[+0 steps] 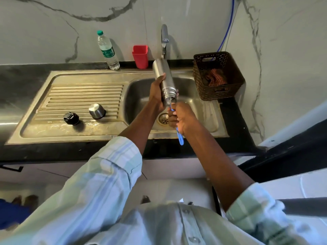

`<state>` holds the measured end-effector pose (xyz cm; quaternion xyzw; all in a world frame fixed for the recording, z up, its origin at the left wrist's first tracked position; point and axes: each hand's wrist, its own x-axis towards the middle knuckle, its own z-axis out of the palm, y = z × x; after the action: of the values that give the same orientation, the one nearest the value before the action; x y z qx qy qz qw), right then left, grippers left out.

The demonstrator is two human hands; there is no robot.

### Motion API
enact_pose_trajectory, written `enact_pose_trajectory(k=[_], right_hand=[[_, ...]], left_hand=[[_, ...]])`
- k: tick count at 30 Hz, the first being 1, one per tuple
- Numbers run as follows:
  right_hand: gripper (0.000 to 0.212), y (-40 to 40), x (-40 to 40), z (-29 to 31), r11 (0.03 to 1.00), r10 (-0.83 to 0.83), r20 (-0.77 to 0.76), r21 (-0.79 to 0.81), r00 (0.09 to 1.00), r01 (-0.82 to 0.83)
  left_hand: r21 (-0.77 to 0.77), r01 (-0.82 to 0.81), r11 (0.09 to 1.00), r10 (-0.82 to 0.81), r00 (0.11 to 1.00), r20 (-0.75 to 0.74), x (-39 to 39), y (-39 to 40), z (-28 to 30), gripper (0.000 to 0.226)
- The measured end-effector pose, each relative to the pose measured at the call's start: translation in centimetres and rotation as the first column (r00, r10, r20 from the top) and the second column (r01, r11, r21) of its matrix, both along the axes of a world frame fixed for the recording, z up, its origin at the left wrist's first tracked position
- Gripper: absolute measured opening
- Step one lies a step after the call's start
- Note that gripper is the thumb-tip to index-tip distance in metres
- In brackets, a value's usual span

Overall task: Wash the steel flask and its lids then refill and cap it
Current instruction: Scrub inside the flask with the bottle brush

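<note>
Even, fairly bright indoor light, glare on the wet drainboard (74, 127) and flask (161, 75), soft shadows behind the bottle (107, 50), wide-angle bending at edges, shirt (159, 225) blurred.

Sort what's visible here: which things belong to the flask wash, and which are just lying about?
In the job: steel flask in the left hand; blue brush handle in the right hand; black inner lid; steel cup lid; sink; tap.

Lying about: plastic bottle; red cup; brown basket holding a cloth.

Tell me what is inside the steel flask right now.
A blue brush handle, gripped by the right hand, enters the mouth of the steel flask. The brush head and any water inside are hidden by the steel wall.
</note>
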<state>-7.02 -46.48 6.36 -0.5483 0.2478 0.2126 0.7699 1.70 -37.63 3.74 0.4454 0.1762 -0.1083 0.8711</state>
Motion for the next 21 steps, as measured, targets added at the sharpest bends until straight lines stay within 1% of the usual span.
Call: enact_pose_trajectory(k=[2, 5, 6, 8, 10, 11, 13, 15, 16, 17, 18, 19, 20, 21], right_hand=[[0.034, 0.2, -0.9, 0.4, 1.0, 0.027, 0.008, 0.013, 1.0, -0.027], [0.031, -0.1, -2.4, 0.4, 0.998, 0.057, 0.025, 0.038, 0.998, -0.058], [0.031, -0.3, -2.0, 0.4, 0.997, 0.057, 0.026, 0.049, 0.998, -0.059], [0.032, -0.5, -0.4, 0.6, 0.997, 0.021, 0.006, 0.076, 1.0, -0.021], [0.032, -0.2, 0.0, 0.9, 0.995, 0.0, -0.007, 0.098, 1.0, 0.001], [0.032, 0.0, -0.4, 1.0, 0.994, 0.003, -0.002, 0.11, 1.0, -0.003], [0.032, 0.0, -1.7, 1.1, 0.993, 0.028, 0.007, 0.117, 1.0, -0.028], [0.032, -0.1, -1.9, 0.9, 0.995, 0.049, 0.017, 0.086, 0.999, -0.051], [0.032, 0.0, -1.4, 0.8, 0.999, 0.036, 0.015, 0.036, 0.999, -0.037], [0.031, 0.1, -0.7, 0.6, 0.997, 0.019, 0.029, -0.071, 0.999, -0.016], [0.028, 0.2, -0.1, 0.5, 0.968, 0.029, 0.067, -0.249, 0.997, -0.011], [0.024, 0.4, 0.2, 0.2, 0.885, 0.079, 0.109, -0.464, 0.991, -0.02], [0.023, 0.5, 0.0, -0.2, 0.76, 0.159, 0.146, -0.65, 0.976, -0.026], [0.025, 0.5, -0.4, -0.8, 0.644, 0.228, 0.182, -0.765, 0.956, -0.008]], left_hand=[[0.019, -0.011, 1.0, 0.011, 1.0, -0.006, 0.1, 0.5, 0.6, 0.038], [-0.052, -0.101, 0.994, 0.099, 0.994, -0.036, 1.2, 1.5, 0.4, 0.048], [-0.053, -0.101, 0.994, 0.099, 0.994, -0.038, 1.1, 1.3, 0.4, 0.047], [-0.05, -0.045, 0.998, 0.046, 0.999, 0.007, 0.8, 0.4, 0.5, 0.039], [-0.016, -0.023, 1.0, 0.023, 0.999, 0.028, 0.6, 0.0, 0.6, 0.036], [-0.017, -0.025, 1.0, 0.026, 0.999, 0.03, 0.8, 0.2, 0.6, 0.039], [-0.079, -0.068, 0.995, 0.069, 0.998, 0.007, 1.5, 1.1, 0.3, 0.046], [-0.072, -0.111, 0.991, 0.11, 0.994, -0.022, 1.9, 1.4, -0.2, 0.053], [-0.056, -0.1, 0.993, 0.099, 0.995, -0.019, 1.8, 1.2, -0.3, 0.052], [-0.048, -0.071, 0.996, 0.071, 0.997, -0.008, 1.6, 0.7, -0.4, 0.048], [-0.045, -0.05, 0.998, 0.05, 0.999, 0.004, 1.4, 0.1, -0.5, 0.045], [-0.033, -0.042, 0.999, 0.042, 0.999, 0.016, 1.3, -0.2, -0.5, 0.044], [-0.017, -0.043, 0.999, 0.044, 0.999, 0.03, 1.1, -0.4, -0.4, 0.047], [0.006, -0.052, 0.999, 0.052, 0.998, 0.04, 1.2, -0.3, -0.4, 0.053]])
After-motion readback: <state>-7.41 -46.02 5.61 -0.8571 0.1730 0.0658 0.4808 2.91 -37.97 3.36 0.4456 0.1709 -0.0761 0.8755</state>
